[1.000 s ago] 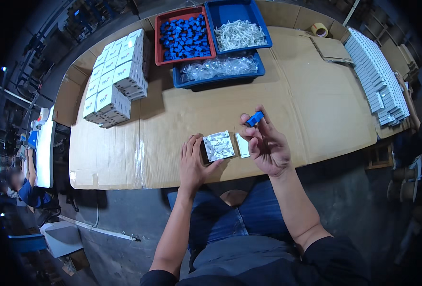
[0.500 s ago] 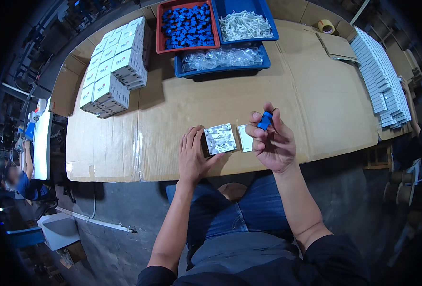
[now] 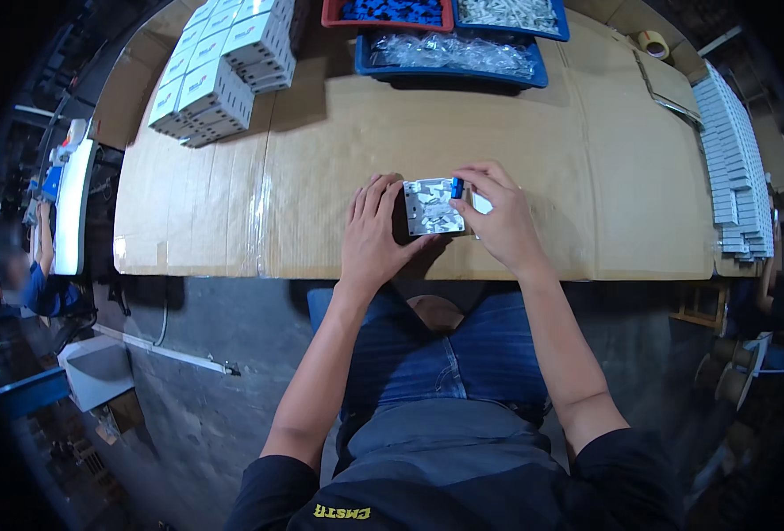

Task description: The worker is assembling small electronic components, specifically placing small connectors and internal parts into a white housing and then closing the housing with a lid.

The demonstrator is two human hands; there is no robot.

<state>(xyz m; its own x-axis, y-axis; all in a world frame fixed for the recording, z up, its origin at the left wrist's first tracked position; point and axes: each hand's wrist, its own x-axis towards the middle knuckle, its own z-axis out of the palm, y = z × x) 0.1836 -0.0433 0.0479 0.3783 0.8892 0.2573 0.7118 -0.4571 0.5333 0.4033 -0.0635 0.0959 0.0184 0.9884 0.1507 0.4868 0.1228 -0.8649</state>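
Observation:
A square, open white box [image 3: 432, 212] with small white and grey parts inside sits near the table's front edge. My left hand [image 3: 372, 232] grips its left side, fingers along the far corner and thumb along the near edge. Between the thumb and fingertips of my right hand [image 3: 501, 217] is a small blue plastic piece [image 3: 457, 188], pinched upright at the box's right rim. Whether it touches the rim I cannot tell. Partly covered by that hand, a flat white panel [image 3: 480, 203] lies just right of the box.
White cartons [image 3: 211, 97] are stacked at the back left. At the back stand a red bin [image 3: 388, 24] of blue pieces, a blue bin [image 3: 562, 28] of white pieces and a blue tray [image 3: 449, 78] of clear bags. White boxes [image 3: 728, 159] and a tape roll [image 3: 651, 44] are at right.
My right hand has brought the blue piece down and left to the box's right rim. My left hand stays on the box. The view has shifted, so the bins sit higher in it.

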